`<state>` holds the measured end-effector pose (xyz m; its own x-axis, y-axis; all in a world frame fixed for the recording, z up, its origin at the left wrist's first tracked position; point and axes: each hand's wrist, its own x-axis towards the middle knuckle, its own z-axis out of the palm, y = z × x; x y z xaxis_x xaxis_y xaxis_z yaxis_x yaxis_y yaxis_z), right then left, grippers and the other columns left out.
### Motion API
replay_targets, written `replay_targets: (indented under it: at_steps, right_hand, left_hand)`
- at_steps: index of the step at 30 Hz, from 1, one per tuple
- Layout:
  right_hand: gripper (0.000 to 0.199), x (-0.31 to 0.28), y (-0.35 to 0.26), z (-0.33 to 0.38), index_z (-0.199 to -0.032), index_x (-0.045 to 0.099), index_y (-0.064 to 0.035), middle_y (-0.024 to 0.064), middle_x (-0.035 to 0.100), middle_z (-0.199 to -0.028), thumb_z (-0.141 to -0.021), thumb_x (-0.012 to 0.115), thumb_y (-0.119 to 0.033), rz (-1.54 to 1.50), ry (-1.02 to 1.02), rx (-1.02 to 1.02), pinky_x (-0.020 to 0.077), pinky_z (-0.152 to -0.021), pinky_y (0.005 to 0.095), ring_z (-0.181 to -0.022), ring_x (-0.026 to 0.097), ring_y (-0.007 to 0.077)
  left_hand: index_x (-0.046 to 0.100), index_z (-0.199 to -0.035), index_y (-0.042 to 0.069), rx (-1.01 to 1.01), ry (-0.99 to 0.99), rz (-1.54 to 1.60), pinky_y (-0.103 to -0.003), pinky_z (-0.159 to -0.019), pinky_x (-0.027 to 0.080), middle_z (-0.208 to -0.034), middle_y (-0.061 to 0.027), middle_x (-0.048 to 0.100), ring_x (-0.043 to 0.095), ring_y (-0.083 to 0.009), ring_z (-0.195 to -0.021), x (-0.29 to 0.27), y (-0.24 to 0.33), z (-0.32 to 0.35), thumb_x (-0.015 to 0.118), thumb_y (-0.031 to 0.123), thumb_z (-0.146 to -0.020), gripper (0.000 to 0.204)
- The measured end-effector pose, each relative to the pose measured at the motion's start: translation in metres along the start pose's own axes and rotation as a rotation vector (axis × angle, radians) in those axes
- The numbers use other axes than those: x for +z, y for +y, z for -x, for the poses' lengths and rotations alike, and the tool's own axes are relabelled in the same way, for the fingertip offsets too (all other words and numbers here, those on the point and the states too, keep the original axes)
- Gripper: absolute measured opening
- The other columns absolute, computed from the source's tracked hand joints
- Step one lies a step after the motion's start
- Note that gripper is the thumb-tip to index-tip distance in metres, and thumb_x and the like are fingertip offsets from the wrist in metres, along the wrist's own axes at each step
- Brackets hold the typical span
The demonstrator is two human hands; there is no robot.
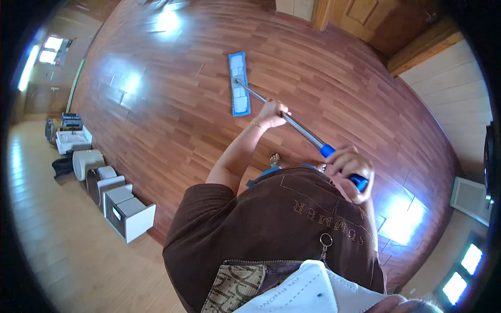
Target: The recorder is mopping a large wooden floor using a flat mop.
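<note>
Flat mop (303, 130): extended diagonally forward from torso, across wood-plank floor (334, 68). Mop head (240, 100): blue-edged rectangle with pale backing, lying flat on floor, joined to lower end of metal shaft. Left hand (271, 114): closed around shaft, partway between mop head and blue collar (327, 151). Right hand (350, 168): fingers curled around upper end of handle, blue grip (359, 182) protruding below fingers. Surroundings: white box-shaped cabinet (140, 223) in row of items at left; wooden door (383, 21) at upper right.
</note>
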<state>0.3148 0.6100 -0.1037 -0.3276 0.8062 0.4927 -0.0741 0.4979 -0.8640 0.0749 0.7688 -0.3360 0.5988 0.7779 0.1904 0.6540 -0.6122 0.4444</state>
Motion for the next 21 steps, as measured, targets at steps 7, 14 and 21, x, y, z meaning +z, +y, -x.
replay_targets:
  at_steps: [7,14,21]
  right_hand:
    - [0.007,0.062,0.034,-0.005,-0.073,0.058,-0.0089,0.0056,0.065,-0.083,-0.072,0.063,-0.006,-0.14,-0.211,0.135,0.0336,-0.097,0.0485,-0.099,0.062,0.029]
    - [0.004,0.098,0.038,0.017,-0.076,0.061,-0.0044,0.0048,0.063,-0.083,-0.076,0.065,-0.002,-0.246,-0.282,0.316,0.0327,-0.1,0.0466,-0.103,0.059,0.0283]
    - [0.004,0.107,0.018,0.047,-0.076,0.062,-0.0022,0.0067,0.062,-0.081,-0.077,0.064,0.001,-0.294,-0.257,0.417,0.0385,-0.096,0.044,-0.103,0.057,0.0276]
  left_hand:
    - [0.056,-0.056,0.016,-0.214,0.01,-0.133,-0.046,-0.074,0.043,-0.065,-0.0032,0.062,0.062,-0.0278,-0.075,-0.007,-0.073,0.098,0.064,0.032,-0.075,0.026]
    - [0.054,-0.055,0.013,-0.302,0.014,-0.129,-0.046,-0.072,0.04,-0.06,-0.0072,0.059,0.06,-0.0292,-0.071,-0.017,-0.079,0.175,0.066,0.029,-0.075,0.029]
    - [0.053,-0.054,0.014,-0.303,0.024,-0.147,-0.045,-0.072,0.041,-0.059,-0.0076,0.058,0.059,-0.0292,-0.069,-0.004,-0.061,0.205,0.067,0.028,-0.075,0.029]
